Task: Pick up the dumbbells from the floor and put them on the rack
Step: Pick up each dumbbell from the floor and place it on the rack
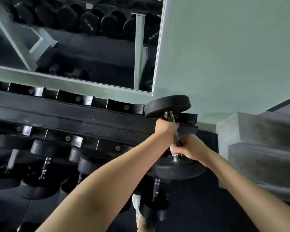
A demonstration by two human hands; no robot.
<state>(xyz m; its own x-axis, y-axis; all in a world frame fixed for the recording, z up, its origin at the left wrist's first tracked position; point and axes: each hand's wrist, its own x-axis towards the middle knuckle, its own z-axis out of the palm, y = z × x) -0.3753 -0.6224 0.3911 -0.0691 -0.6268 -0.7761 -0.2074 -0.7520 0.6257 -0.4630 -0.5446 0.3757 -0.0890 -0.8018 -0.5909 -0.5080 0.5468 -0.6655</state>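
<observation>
Forearms: both bare, reaching forward and up from the lower edge.
Left hand (166,129): fist wrapped round the upper handle of the dumbbell (174,136).
Right hand (190,150): fingers curled round the lower handle, just above the near head.
Dumbbell: held tilted, far head over the right end of the rack (90,118), near head lower.
Rack: black, two tiers; lower tier holds other dumbbells (40,164).
Mirror (74,39): above the rack, reflecting more weights.
Shoe (137,208): white, on dark floor.

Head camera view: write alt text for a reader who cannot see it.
Both hands, left hand and right hand, grip the handle of a black dumbbell at the right end of the rack. More dumbbells sit lower left; a wall mirror hangs above.
</observation>
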